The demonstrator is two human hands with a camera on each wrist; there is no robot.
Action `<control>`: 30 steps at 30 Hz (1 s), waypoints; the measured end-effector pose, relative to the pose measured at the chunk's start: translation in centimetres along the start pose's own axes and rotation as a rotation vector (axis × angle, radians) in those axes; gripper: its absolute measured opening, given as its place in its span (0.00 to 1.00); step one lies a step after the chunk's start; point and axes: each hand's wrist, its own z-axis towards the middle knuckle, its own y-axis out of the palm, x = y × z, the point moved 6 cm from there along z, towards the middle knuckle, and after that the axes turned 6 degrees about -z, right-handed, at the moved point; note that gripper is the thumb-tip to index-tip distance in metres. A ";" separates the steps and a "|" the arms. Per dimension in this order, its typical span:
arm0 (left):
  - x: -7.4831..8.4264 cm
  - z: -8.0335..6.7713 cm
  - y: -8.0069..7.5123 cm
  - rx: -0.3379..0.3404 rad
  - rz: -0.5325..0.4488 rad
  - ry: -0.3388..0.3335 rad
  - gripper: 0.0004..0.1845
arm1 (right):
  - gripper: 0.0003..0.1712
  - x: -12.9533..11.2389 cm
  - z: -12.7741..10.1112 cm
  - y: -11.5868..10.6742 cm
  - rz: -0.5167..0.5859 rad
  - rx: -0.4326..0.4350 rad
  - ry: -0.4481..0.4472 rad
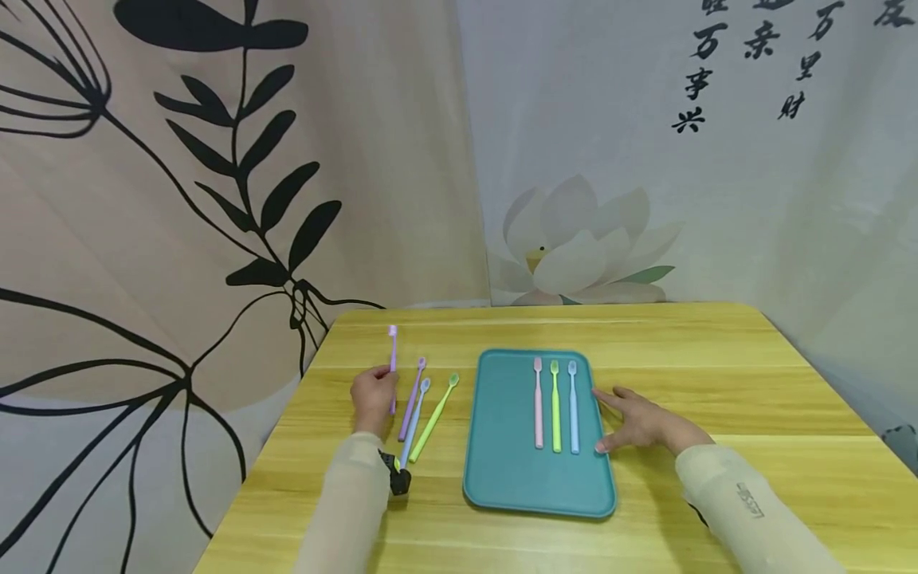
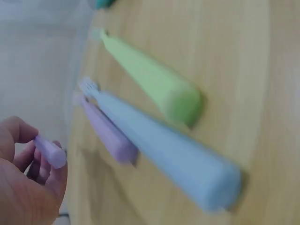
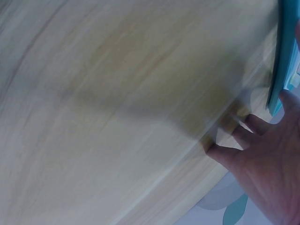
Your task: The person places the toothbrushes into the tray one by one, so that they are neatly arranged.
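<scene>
My left hand pinches a purple toothbrush between thumb and fingers, its head pointing to the far side. Just right of that hand lie a second purple toothbrush, a blue toothbrush and a green toothbrush. On the teal tray, a pink toothbrush, a green toothbrush and a blue toothbrush lie side by side, heads away from me. My right hand is spread at the tray's right edge, thumb and fingertips right at the rim, holding nothing.
A wooden table with rounded far corners carries everything. Behind its far edge hangs a printed curtain with dark leaves, a pale lotus and black characters.
</scene>
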 end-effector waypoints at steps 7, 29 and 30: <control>2.2 -2.0 3.2 -0.065 -0.231 -0.073 0.13 | 0.64 -0.1 0.0 -0.2 0.001 -0.001 0.000; 5.0 -10.6 14.2 -0.239 -0.240 -0.029 0.12 | 0.64 0.1 0.1 0.0 0.000 0.007 -0.009; 5.0 -10.9 14.6 -0.245 -0.223 -0.035 0.11 | 0.64 0.1 0.0 0.0 -0.001 0.007 -0.009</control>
